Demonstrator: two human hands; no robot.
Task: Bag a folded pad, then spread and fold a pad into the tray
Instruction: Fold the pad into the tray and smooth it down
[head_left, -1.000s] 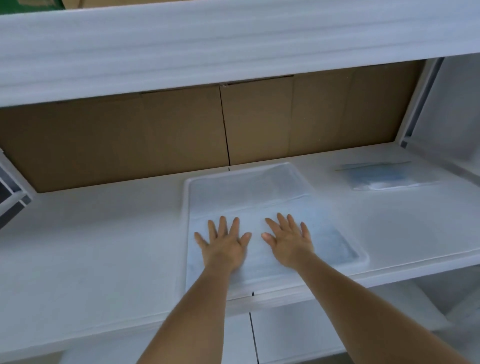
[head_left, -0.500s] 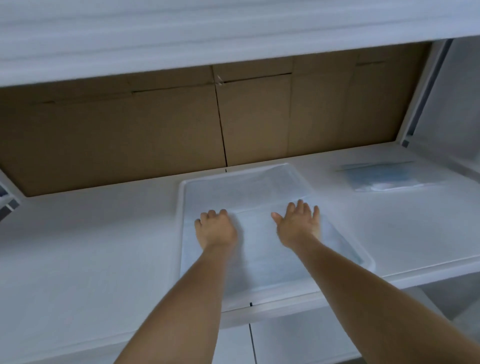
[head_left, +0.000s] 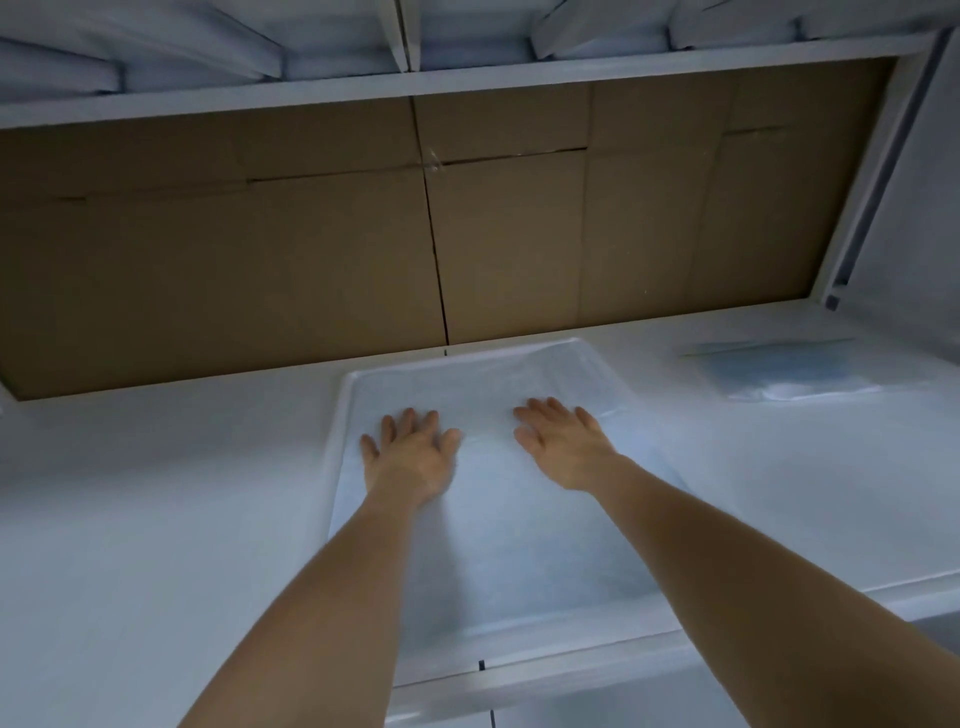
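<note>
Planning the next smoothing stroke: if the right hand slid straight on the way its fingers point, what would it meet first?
Probably the far rim of the tray. The right hand lies flat on the pad, fingers pointing away toward the cardboard back wall; only more pad lies between.
</note>
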